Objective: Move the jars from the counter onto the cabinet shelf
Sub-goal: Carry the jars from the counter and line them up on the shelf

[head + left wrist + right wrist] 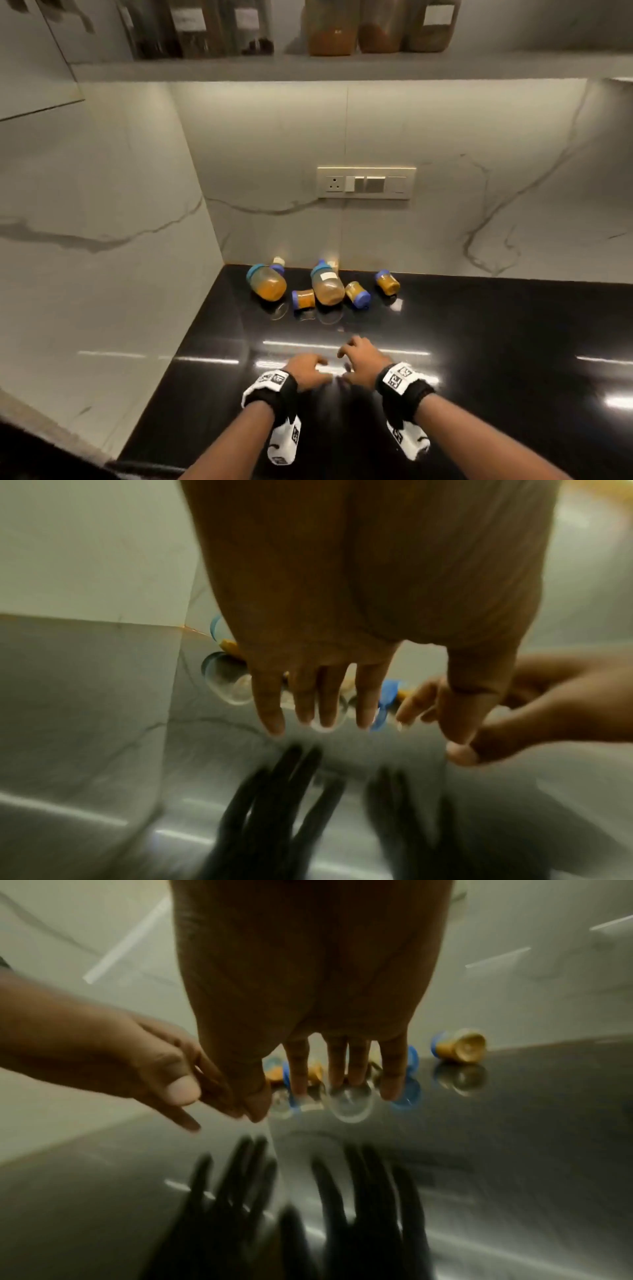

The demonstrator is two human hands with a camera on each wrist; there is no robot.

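Several blue-lidded jars of yellow-orange powder lie tipped over at the back of the black counter (479,342). Two are large (268,282) (327,285); three small ones (303,298) (357,294) (387,281) lie among them. My left hand (310,370) and right hand (359,356) hover side by side above the counter, well short of the jars, fingers spread and holding nothing. In the left wrist view my left hand's fingers (304,696) hang straight. The right wrist view shows the fingers (346,1064) of the right hand straight, with one small jar (460,1045) beyond them.
A grey cabinet shelf (342,66) runs overhead with several larger storage jars (330,31) on it. A socket and switch plate (365,183) sits on the marble back wall. A marble side wall (102,240) closes the counter on the left.
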